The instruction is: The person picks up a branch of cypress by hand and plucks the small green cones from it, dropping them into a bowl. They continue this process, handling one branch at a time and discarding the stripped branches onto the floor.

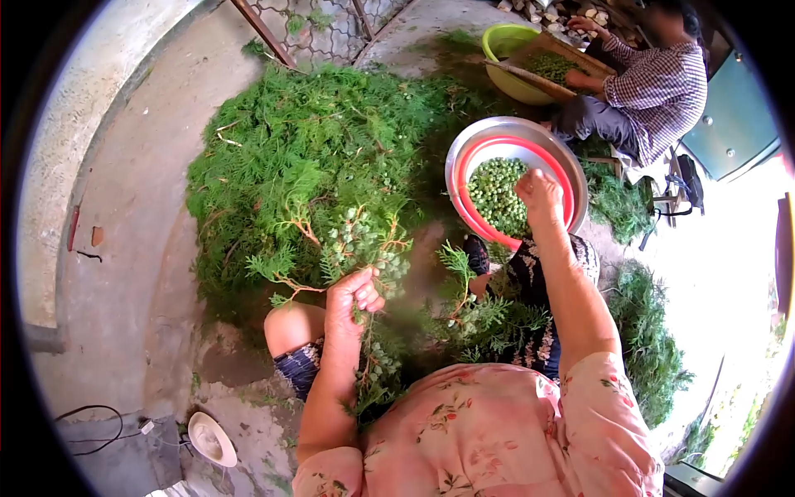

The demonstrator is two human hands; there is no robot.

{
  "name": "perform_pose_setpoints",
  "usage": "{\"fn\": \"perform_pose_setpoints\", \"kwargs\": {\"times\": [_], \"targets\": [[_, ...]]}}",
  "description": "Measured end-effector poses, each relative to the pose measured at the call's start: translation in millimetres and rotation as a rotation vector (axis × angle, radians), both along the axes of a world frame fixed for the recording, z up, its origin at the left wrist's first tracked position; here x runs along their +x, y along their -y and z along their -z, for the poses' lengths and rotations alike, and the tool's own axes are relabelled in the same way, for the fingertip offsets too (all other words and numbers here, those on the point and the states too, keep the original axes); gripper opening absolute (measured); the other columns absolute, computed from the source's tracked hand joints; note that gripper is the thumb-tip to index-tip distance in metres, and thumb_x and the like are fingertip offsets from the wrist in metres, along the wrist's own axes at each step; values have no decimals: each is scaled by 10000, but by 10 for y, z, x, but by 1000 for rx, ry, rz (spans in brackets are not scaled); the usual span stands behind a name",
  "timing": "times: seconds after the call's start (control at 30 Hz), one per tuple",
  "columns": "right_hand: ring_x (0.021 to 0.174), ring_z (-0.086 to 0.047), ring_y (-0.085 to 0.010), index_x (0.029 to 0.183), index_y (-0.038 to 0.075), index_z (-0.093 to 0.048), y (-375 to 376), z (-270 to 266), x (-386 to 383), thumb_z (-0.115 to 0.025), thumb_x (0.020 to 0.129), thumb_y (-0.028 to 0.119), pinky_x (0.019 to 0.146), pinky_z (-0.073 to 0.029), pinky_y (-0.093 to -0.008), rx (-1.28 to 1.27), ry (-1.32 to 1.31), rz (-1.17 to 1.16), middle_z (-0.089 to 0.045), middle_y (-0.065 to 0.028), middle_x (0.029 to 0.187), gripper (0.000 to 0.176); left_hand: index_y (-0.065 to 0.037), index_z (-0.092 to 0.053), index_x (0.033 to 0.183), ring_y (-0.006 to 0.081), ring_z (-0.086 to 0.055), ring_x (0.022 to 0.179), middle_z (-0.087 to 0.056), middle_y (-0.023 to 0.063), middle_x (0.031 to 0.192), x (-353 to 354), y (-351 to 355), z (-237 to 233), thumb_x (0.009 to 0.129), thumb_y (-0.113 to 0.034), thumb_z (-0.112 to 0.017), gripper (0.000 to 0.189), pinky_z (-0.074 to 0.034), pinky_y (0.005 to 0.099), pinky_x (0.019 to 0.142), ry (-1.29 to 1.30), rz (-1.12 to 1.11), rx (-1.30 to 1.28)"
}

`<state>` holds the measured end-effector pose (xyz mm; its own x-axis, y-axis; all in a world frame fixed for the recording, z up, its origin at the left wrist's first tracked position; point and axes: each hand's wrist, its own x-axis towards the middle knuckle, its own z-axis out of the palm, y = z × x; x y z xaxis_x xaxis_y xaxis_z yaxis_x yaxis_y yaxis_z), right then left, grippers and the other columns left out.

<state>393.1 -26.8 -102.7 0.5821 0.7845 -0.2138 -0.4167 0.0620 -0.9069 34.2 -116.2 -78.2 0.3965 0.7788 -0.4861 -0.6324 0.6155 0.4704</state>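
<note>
My left hand (352, 296) is closed around the stem of a conifer sprig (354, 238) bearing pale green cones, its tips fanning up and outward. Over a red-rimmed basin (472, 214), my right hand (540, 195) has its fingers curled together; anything inside them is hidden. That basin sits within a wider metal basin (453, 166). Small round green cones (495, 195) fill much of the basin's bottom. Another cone-bearing branch (472, 311) lies across my lap between my arms.
A large heap of green conifer branches (306, 157) covers the floor ahead. At upper right, a seated person (654, 91) works at a tray (551, 66) over a yellow-green tub (501, 41). More cuttings (650, 348) lie at right. A pale hat-like object (212, 439) rests lower left.
</note>
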Motion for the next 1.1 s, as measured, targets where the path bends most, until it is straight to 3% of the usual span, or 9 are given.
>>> {"fn": "perform_pose_setpoints", "kwargs": {"times": [0.2, 0.33, 0.53, 0.6, 0.77, 0.8, 0.87, 0.97, 1.1], "targets": [[491, -477, -96, 976, 39, -584, 308, -295, -1120, -466, 921, 222, 421, -407, -242, -247, -195, -596, -554, -33, 677, 225, -17, -537, 861, 72, -353, 365, -415, -44, 462, 35, 3, 6, 878, -156, -514, 142, -315, 243, 420, -26, 21, 2], [399, -402, -89, 928, 34, -564, 400, -368, -1512, -437, 897, 479, 351, -289, -230, -230, -62, -898, -552, -35, 713, 464, -7, -537, 866, 73, -356, 365, -415, -42, 459, 24, 2, -26, 873, -156, -517, 150, -319, 246, 422, -24, 40, -5], [378, -400, -71, 827, 77, -578, 385, -392, -1598, -563, 874, 331, 344, -306, -226, -196, -37, -829, -490, 11, 567, 258, -4, -541, 873, 73, -352, 366, -415, -43, 460, -4, 12, -1, 872, -158, -517, 156, -319, 249, 426, -33, 46, 24], [374, -409, -70, 838, 79, -581, 373, -371, -1571, -553, 886, 295, 347, -322, -220, -165, -273, -680, -489, 20, 558, 223, -6, -559, 862, 69, -355, 365, -427, -43, 461, 5, 14, -4, 864, -154, -530, 151, -316, 243, 414, -4, 38, 36], [504, -531, -95, 903, 85, -596, 633, -52, -1695, -494, 916, 267, 428, -465, -221, -221, -111, -777, -610, -20, 714, 209, -13, -587, 844, 58, -361, 367, -453, -45, 468, 24, -3, 15, 850, -149, -552, 140, -308, 225, 394, 43, -4, 61], [571, -553, -104, 881, 73, -584, 736, 9, -1788, -509, 908, 284, 472, -475, -246, -102, -294, -734, -611, -34, 748, 225, -16, -586, 843, 58, -361, 367, -454, -45, 469, 28, -11, 24, 850, -149, -553, 138, -306, 223, 394, 43, -3, 58], [617, -558, -115, 857, 60, -581, 896, -320, -2032, -526, 897, 307, 505, -460, -262, 21, -488, -607, -611, -37, 782, 256, -20, -583, 841, 57, -359, 366, -454, -47, 470, 22, -18, 43, 849, -150, -554, 134, -304, 220, 395, 41, -3, 48], [735, -564, -194, 1039, 16, -550, 792, 24, -1928, -545, 889, 203, 549, -458, -329, 15, -618, -787, -594, -90, 950, 240, -28, -560, 852, 62, -348, 356, -428, -45, 463, 37, -18, -14, 872, -158, -526, 136, -310, 229, 396, -77, -30, -15], [696, -551, -168, 1059, 6, -553, 780, -247, -1849, -606, 838, 203, 519, -439, -298, -151, -481, -817, -603, -64, 888, 301, -31, -553, 854, 60, -336, 355, -412, -46, 463, 33, -30, -11, 883, -166, -515, 143, -309, 233, 400, -109, -30, 2]]}}
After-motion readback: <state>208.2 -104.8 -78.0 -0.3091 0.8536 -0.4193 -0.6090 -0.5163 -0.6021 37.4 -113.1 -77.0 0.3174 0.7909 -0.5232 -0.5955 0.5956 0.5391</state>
